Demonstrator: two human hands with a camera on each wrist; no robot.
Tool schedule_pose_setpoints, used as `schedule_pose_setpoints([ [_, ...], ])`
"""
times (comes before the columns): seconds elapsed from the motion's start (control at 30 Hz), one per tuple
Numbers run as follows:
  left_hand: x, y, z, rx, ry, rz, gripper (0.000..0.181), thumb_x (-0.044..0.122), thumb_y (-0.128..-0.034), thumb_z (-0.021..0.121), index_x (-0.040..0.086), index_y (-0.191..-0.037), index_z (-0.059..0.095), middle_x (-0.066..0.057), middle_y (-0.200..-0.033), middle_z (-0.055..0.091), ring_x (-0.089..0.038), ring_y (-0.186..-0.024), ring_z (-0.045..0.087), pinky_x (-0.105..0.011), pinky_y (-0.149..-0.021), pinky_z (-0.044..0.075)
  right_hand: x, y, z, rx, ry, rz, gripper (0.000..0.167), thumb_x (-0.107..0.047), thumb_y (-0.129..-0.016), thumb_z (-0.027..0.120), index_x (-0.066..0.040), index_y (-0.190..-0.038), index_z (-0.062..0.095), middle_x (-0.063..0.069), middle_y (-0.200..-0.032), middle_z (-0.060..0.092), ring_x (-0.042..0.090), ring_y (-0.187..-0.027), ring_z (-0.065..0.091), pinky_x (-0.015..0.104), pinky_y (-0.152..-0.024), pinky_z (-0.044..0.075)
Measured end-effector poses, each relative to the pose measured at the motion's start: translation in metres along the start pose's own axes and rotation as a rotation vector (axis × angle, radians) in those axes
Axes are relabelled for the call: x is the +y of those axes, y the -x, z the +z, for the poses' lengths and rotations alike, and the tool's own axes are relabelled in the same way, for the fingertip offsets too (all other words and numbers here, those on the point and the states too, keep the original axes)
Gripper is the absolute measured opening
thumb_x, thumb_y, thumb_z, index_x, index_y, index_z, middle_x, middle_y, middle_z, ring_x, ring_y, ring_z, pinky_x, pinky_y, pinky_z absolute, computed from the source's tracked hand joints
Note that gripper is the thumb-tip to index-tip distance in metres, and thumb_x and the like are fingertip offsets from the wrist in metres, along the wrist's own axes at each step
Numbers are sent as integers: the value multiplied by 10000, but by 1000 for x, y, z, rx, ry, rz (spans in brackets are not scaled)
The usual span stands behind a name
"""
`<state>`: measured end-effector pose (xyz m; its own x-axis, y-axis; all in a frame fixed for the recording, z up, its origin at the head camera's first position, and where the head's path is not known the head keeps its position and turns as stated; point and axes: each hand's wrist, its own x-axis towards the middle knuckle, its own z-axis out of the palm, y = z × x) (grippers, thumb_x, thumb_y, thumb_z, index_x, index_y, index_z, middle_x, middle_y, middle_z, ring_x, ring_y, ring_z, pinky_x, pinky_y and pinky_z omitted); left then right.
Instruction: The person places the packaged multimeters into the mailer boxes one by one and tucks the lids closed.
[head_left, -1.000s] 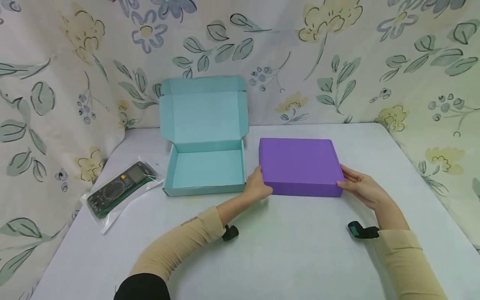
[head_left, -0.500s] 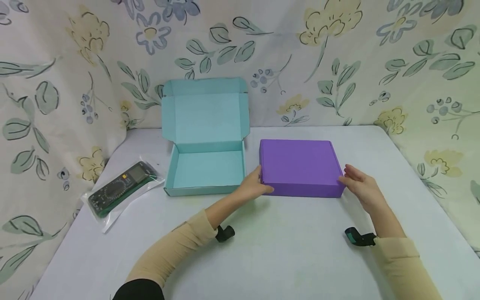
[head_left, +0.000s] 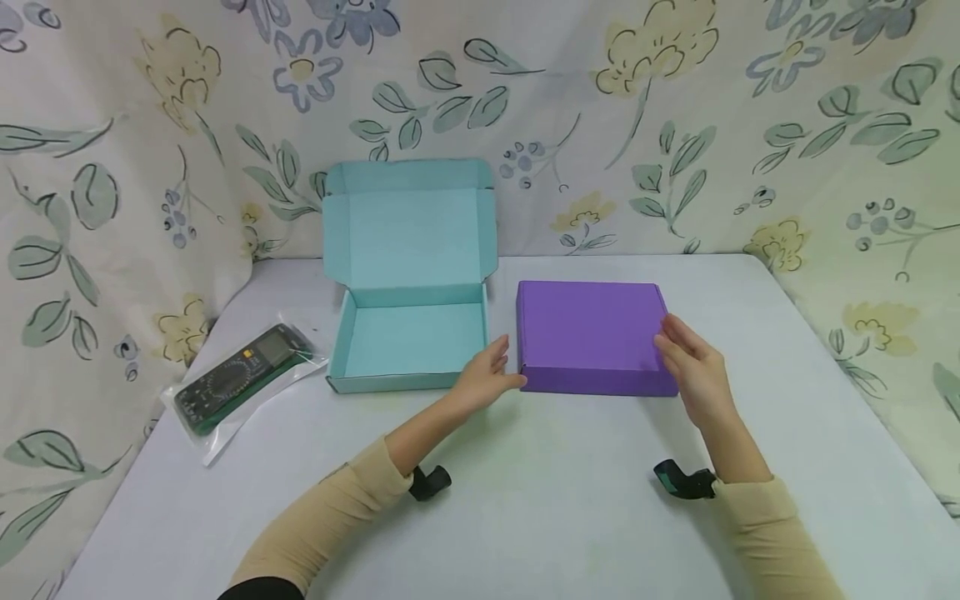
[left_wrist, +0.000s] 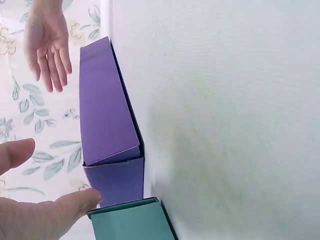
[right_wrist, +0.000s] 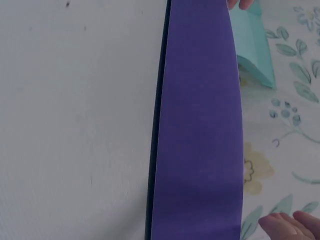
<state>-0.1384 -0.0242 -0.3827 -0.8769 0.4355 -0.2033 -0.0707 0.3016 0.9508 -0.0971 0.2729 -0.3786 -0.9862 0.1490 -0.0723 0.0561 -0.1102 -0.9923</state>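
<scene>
A closed purple cardboard box (head_left: 592,329) lies flat on the white table, its lid down. My left hand (head_left: 483,382) is just off its front left corner, fingers loosely extended, in the space between it and the teal box. In the left wrist view the left thumb (left_wrist: 82,200) appears close to the purple box's end; whether it touches I cannot tell. At the purple box's right edge is my right hand (head_left: 697,375), fingers extended and holding nothing. The left wrist view shows that right hand (left_wrist: 48,47) with its palm visible and fingers straight, apart from the box.
An open teal cardboard box (head_left: 416,337) stands left of the purple one, lid raised against the floral curtain (head_left: 570,100). A dark multimeter (head_left: 243,375) in a clear plastic bag lies farther left on the white table (head_left: 555,500).
My left hand has drawn away leftward from the purple box's corner. My right hand has let go of its right side and moved up and left to its edge.
</scene>
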Motion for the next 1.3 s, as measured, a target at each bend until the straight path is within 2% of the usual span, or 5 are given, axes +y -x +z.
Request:
schedule_pose_setpoints([
  [0.2, -3, 6, -6, 20, 68, -2, 733, 33, -911, 617, -15, -1526, 223, -178, -1556, 284, -314, -1405, 323, -426, -1115, 324, 5, -3, 25, -53, -21, -16, 671, -99, -997, 543, 52, -1522, 152, 207, -1590, 143, 273, -1464, 164, 326, -1156, 218],
  [0.4, -3, 7, -16, 74, 148, 33, 732, 19, -899, 632, -16, -1521, 246, -179, -1549, 302, -300, -1396, 347, -395, -1120, 319, 9, -7, 46, -97, -19, -4, 648, -105, -999, 541, 52, -1518, 187, 198, -1580, 199, 276, -1454, 206, 344, -1155, 224],
  [0.8, -3, 18, -41, 109, 206, 73, 777, 21, -891, 650, -1, -1533, 213, -160, -1567, 275, -289, -1415, 315, -369, -1140, 290, 16, -11, 94, -169, -77, 36, 611, -70, -1006, 508, 40, -1521, 199, 163, -1579, 232, 227, -1449, 234, 335, -1158, 233],
  [1.03, -8, 25, -55, 135, 234, 47, 793, 30, -896, 656, 9, -1540, 194, -154, -1580, 245, -275, -1423, 302, -355, -1136, 297, 24, -11, 130, -219, -115, 24, 612, -77, -1003, 521, 28, -1522, 214, 152, -1574, 252, 218, -1441, 256, 327, -1150, 256],
  [1.3, -12, 30, -64, 149, 244, 19, 777, 41, -916, 637, 14, -1544, 180, -156, -1584, 232, -271, -1433, 279, -373, -1140, 290, 34, -15, 159, -190, -97, 4, 625, -109, -991, 560, 28, -1514, 248, 164, -1564, 274, 234, -1432, 280, 378, -1152, 260],
])
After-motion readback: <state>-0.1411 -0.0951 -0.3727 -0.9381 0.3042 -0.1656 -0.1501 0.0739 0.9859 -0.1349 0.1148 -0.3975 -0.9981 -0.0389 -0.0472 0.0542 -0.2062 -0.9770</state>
